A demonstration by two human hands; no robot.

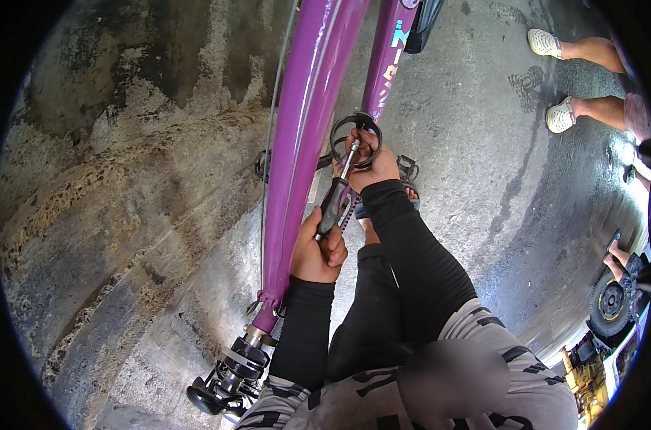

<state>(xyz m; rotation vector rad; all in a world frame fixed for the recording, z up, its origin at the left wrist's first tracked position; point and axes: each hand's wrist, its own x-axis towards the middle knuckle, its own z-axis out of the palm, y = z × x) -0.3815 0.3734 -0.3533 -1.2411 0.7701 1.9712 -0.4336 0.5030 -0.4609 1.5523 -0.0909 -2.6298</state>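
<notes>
Grey shirt [361, 401] nearest. Right of purple tube [310, 107]: left hand [318, 254] grips driver [331, 204]; right hand [376, 169] curls at tip by black ring [366, 118], pinch unclear. Likely screw-driving; next: align tip.

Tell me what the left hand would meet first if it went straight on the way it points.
Pointing up the picture along its screwdriver, the left hand would probably meet the right hand first, which is at the black bottle cage; the depth between them is unclear.

Forearms [304, 322] reaching forward, left hand [320, 256] nearer with fingers [335, 247] curled, right hand [374, 168] farther out
</notes>
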